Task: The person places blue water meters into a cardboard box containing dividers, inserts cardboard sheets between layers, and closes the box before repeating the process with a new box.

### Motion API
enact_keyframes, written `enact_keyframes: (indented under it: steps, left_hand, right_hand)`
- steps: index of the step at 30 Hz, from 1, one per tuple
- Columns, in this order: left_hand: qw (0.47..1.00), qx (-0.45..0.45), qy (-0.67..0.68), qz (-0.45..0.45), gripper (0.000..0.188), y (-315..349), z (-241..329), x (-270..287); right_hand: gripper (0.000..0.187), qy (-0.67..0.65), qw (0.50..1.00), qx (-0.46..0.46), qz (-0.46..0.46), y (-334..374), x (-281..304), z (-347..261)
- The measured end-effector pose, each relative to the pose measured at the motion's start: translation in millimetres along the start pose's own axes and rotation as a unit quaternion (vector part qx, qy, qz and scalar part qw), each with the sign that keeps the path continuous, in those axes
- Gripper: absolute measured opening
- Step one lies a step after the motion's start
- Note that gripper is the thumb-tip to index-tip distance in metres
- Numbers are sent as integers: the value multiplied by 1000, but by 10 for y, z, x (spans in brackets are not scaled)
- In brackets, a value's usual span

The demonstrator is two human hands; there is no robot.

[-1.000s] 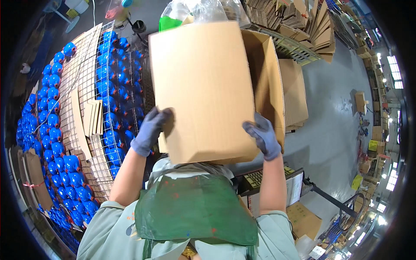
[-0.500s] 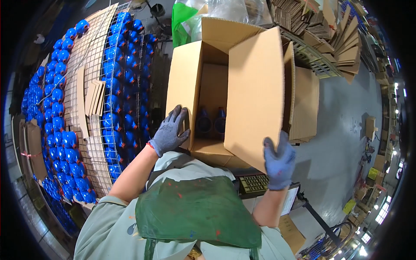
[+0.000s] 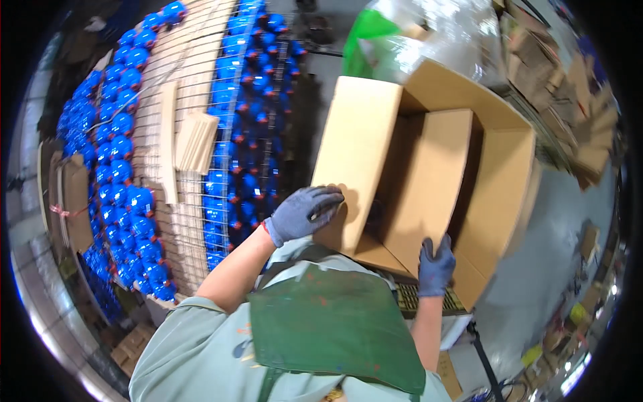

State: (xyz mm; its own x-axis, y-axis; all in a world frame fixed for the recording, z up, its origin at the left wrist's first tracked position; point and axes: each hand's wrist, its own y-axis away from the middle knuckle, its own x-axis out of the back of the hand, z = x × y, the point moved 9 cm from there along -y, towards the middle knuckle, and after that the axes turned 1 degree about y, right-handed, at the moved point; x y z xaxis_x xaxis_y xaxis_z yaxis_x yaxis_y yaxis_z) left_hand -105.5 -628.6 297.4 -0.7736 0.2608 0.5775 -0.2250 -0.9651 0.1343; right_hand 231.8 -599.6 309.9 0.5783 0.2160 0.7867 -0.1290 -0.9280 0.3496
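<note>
In front of me stands an open cardboard box (image 3: 501,194), its flaps spread outward. Across the left flap (image 3: 358,147) rests my left hand (image 3: 307,214), gloved in grey-blue, fingers stretched out over the cardboard. A flat brown cardboard sheet (image 3: 429,177) slants down inside the box opening. My right hand (image 3: 437,269), in a matching glove, grips the sheet's near lower corner between thumb and fingers. Deep in the shadow left of the sheet, a dark blue rounded object (image 3: 375,216) shows faintly; the sheet hides most of the box bottom.
Wire mesh racks (image 3: 191,221) at left carry many glossy blue rounded pieces (image 3: 120,147) and several cardboard strips (image 3: 194,144). Clear plastic bags (image 3: 442,40) lie beyond the box. Stacked flat cardboard (image 3: 556,94) stands at far right, above the grey floor (image 3: 536,228).
My right hand has lowered the cardboard sheet from above the box into its opening. My left hand stays on the left flap. The whole view has turned, shifting the scene rightward.
</note>
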Motion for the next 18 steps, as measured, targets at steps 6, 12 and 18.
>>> enact_keyframes:
  steps: [6, 12, 18]
  left_hand:
    - [825, 207, -430, 303, 114, 695, -1362, 2084]
    - [915, 243, -268, 181, 93, 988, -2408, 2638]
    - [881, 305, -235, 276, 68, 1257, -2651, 2693]
  right_hand:
    - [31, 38, 992, 75, -99, 76, -544, -501]
    - [29, 30, 998, 20, -59, 32, -280, -325]
    - [39, 87, 993, 59, -52, 123, -392, -267]
